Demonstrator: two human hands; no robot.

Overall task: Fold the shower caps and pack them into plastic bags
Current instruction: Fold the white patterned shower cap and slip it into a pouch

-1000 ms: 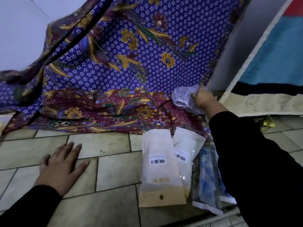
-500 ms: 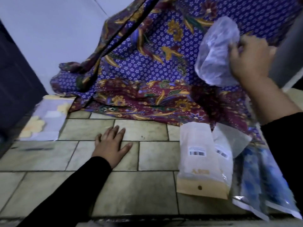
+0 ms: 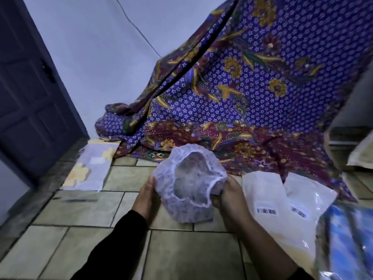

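A translucent white shower cap point(image 3: 181, 203) with an elastic rim hangs open-mouthed above the tiled floor, held between both hands. My left hand point(image 3: 145, 196) grips its left edge. My right hand point(image 3: 230, 196) grips the elastic rim on the right. Two whitish plastic bags point(image 3: 268, 197) with barcode labels lie overlapping on the floor just right of my right hand. A blue patterned packet point(image 3: 347, 237) lies further right, at the frame's edge.
A purple and maroon batik cloth point(image 3: 232, 102) drapes from the upper right down to the floor behind the cap. A flat floral packet point(image 3: 88, 168) lies at the left by a dark door point(image 3: 30, 93). Beige floor tiles point(image 3: 80, 207) show in front.
My right hand brought the cap down from high at the right to the middle. My left hand lifted off the floor and took hold of the cap's left edge.
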